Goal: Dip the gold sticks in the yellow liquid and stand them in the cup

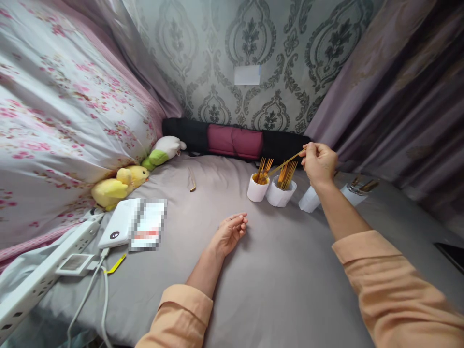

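A thin yellowish-brown stick is pinched between the thumb and fingers of my right hand. It slants down to the left, its lower end at the rim of a small white cup. Several similar sticks stand in that cup. Close beside it, a wider white cup holds another bunch of sticks. My left hand hovers or rests over the grey sheet in front of the cups, fingers loosely bent and apart, with nothing seen in it.
Right of the cups are a white container, partly behind my right arm, and another container with sticks. A thin bent-ended tool, plush toys, a power bank and a power strip lie left. A black-and-maroon roll lines the wall.
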Demonstrator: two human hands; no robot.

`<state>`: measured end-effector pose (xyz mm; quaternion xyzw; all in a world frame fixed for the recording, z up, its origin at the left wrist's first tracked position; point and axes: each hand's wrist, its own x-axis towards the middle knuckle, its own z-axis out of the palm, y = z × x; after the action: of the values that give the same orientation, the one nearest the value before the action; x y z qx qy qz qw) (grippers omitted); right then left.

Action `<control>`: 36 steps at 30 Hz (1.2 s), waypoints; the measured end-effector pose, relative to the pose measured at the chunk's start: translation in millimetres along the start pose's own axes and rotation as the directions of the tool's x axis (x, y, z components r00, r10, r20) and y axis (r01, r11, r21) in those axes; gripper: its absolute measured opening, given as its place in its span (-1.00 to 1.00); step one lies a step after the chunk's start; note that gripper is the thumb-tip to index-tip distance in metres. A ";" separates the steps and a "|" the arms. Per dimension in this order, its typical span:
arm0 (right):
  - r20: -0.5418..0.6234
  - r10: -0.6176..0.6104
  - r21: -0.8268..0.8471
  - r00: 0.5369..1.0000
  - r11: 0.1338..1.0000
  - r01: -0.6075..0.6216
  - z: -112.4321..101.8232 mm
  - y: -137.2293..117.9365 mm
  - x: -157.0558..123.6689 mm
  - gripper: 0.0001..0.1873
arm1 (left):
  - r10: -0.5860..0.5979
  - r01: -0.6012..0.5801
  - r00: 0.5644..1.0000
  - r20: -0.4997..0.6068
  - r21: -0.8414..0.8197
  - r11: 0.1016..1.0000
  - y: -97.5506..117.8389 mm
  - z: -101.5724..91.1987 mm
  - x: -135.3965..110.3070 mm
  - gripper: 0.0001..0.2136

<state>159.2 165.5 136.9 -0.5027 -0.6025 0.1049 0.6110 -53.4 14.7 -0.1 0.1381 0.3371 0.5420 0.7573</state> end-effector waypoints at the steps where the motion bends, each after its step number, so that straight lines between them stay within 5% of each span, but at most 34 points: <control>1: -0.011 -0.014 -0.019 1.000 1.000 0.014 1.7 -0.5 -0.8 -0.67 | -0.001 0.001 1.000 0.000 0.000 1.000 -0.1 -0.1 0.0 -0.80; 36: 0.276 -0.023 -0.206 0.961 0.975 0.082 39.1 16.8 -22.6 -0.70 | -0.015 0.015 0.999 -0.046 -0.003 1.000 3.0 7.2 -3.5 -0.85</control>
<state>128.6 176.0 101.2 -0.5305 -0.7017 0.0909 0.4668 -51.5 13.8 8.2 0.1220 0.3548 0.5399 0.7535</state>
